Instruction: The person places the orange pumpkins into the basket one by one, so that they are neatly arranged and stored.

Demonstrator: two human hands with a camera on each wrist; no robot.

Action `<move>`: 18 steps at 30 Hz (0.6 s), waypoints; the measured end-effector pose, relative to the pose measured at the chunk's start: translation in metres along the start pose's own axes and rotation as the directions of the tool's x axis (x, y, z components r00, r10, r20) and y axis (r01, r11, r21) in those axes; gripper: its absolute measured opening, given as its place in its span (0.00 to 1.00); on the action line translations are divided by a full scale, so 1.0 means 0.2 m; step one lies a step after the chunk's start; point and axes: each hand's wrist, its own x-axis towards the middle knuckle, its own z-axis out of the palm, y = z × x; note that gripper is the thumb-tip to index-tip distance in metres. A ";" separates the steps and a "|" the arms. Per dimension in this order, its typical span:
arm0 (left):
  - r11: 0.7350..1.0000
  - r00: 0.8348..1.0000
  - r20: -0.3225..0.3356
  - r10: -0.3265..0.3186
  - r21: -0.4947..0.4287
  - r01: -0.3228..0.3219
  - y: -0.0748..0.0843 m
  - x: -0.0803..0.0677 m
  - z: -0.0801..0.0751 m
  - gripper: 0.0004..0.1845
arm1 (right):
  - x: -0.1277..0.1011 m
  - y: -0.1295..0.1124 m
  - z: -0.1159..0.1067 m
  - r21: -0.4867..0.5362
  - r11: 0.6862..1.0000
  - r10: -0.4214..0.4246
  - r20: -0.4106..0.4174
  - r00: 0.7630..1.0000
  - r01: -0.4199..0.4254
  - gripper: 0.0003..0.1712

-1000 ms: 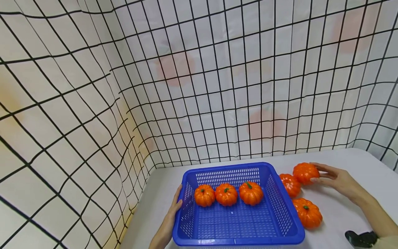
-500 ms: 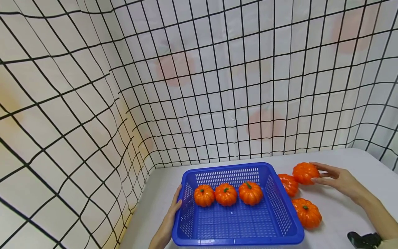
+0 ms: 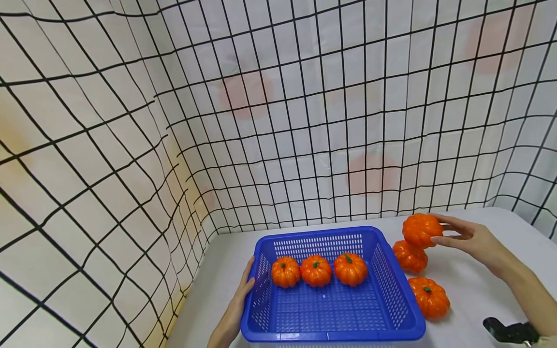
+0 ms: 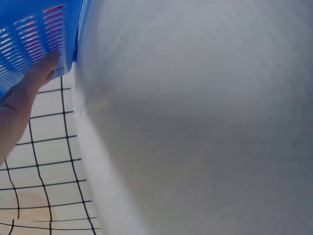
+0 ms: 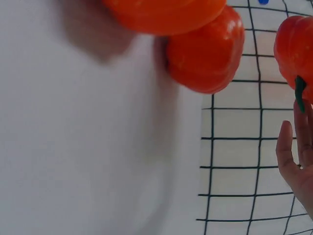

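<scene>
You worked in a staged recording booth: a white, black-gridded fabric backdrop [image 3: 304,121] enclosed the plain white tabletop [image 3: 474,227] behind and left.

The head view looks forward and down over the desk [image 3: 470,290]. The left wrist view sits close at the blue basket [image 4: 34,36], shared with the head view at 6 o'clock; the right wrist view hugs the pumpkins [image 5: 205,54].
</scene>
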 end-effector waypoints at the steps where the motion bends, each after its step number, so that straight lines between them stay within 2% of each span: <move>1: 1.000 1.000 0.000 0.000 0.002 0.000 0.00 0.00 0.00 0.35 | 0.00 -0.02 0.00 0.007 1.000 -0.007 0.001 1.000 0.007 0.42; 9: 1.000 1.000 0.006 -0.019 0.008 0.019 0.01 -0.02 0.00 0.34 | -0.01 -0.13 0.04 0.042 0.996 -0.084 0.028 0.996 0.082 0.39; 18: 1.000 1.000 0.000 0.002 -0.003 -0.002 0.00 -0.01 0.00 0.33 | 0.00 -0.19 0.13 0.064 0.990 -0.129 0.065 0.990 0.125 0.38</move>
